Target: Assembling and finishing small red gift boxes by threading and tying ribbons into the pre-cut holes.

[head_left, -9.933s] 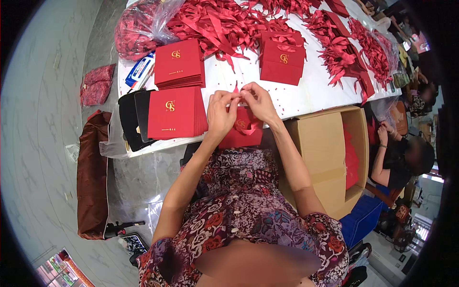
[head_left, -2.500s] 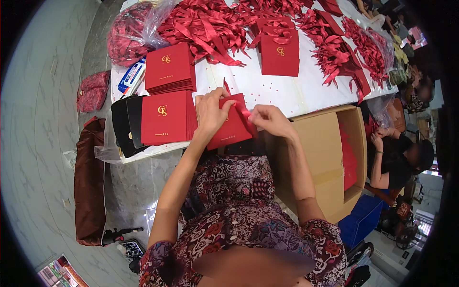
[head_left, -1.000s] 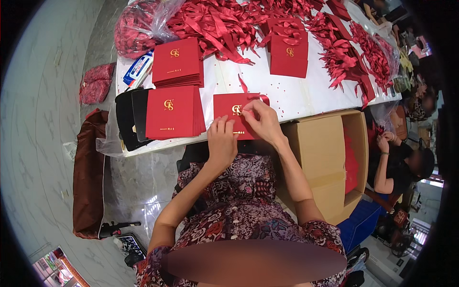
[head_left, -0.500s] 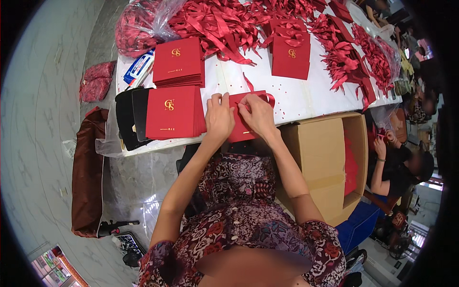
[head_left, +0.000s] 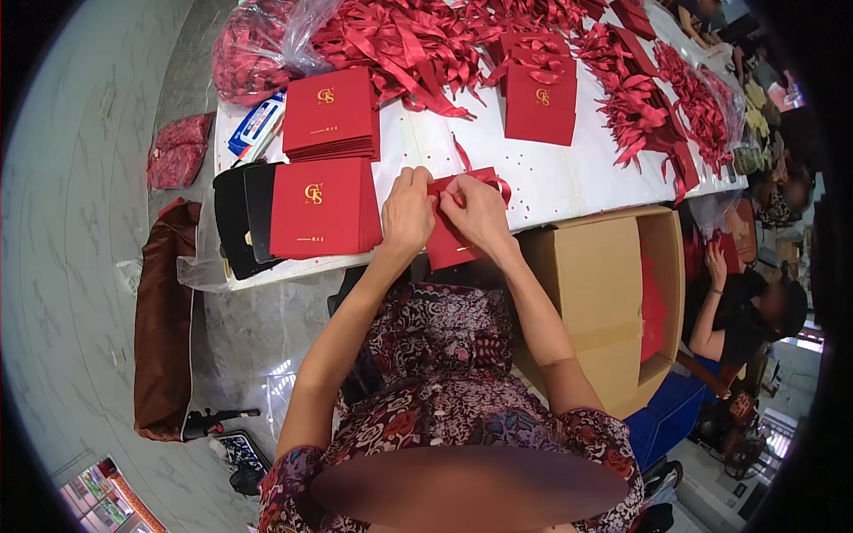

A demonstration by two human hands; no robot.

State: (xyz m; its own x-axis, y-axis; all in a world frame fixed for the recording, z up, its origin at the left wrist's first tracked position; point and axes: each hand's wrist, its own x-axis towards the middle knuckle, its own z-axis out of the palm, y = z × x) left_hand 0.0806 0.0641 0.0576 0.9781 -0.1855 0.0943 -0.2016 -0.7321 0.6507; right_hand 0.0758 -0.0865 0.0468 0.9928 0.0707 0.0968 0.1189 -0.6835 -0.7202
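Observation:
A flat red paper bag (head_left: 455,251) lies at the table's front edge between my hands, tilted slightly. My left hand (head_left: 409,213) is closed at its left edge, thumb and fingers drawn together on the bag. Over its upper part my right hand (head_left: 474,211) is closed in a pinch on a red ribbon, whose pinched part is mostly hidden by the fingers. A loop of the red ribbon (head_left: 505,189) shows beside my right hand, and another strand sticks up beyond the bag. Just left of my left hand stands a stack of red bags (head_left: 322,218) with gold print.
Behind that stack is a second red stack (head_left: 329,111), beside a blue-and-white packet (head_left: 258,124). Heaped red ribbons (head_left: 400,44) cover the table's far side. An open cardboard box (head_left: 595,302) stands at the right below the table edge. A co-worker (head_left: 746,306) sits farther right.
The bag has tilted and its lower edge has shifted a little toward me. Both hands stay at nearly the same place, with their fingers slightly moved.

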